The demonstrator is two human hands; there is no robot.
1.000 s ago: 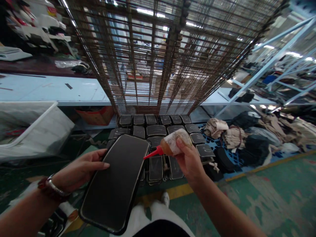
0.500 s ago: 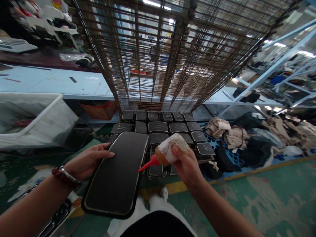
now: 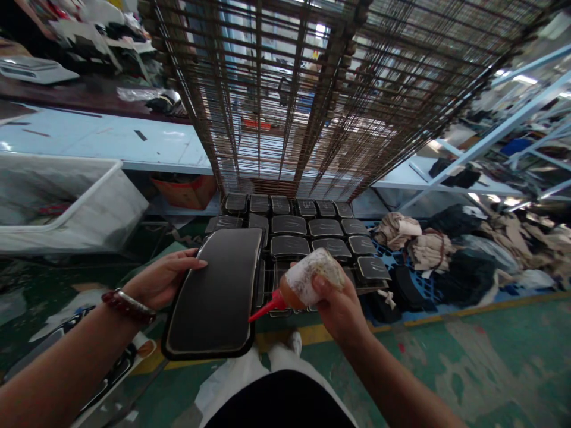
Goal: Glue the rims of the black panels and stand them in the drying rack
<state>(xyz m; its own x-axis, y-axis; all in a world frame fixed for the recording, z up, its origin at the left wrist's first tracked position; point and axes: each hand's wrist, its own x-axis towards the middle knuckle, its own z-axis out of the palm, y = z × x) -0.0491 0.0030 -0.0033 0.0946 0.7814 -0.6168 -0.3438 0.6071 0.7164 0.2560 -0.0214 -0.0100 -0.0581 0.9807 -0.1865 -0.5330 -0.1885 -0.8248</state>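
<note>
The head view cuts off a white bin (image 3: 107, 220) at your far left, its contents hard to make out. Your left hand (image 3: 161, 278) grips the left edge of a dark panel (image 3: 214, 291), thumb on top, the fingers underneath hidden. The panel is tilted in front of you, smooth and rounded at the corners, with a pale line just inside its black rim; it covers part of the stacked panels (image 3: 289, 226) behind. At its right edge, the red nozzle (image 3: 270, 305) sits lower along the side than a second ago, near the bottom corner; whether its tip touches is unclear. Your right hand (image 3: 339, 303) has its fingers clamped around the stained white bottle (image 3: 306, 276), amber showing near the nozzle.
</note>
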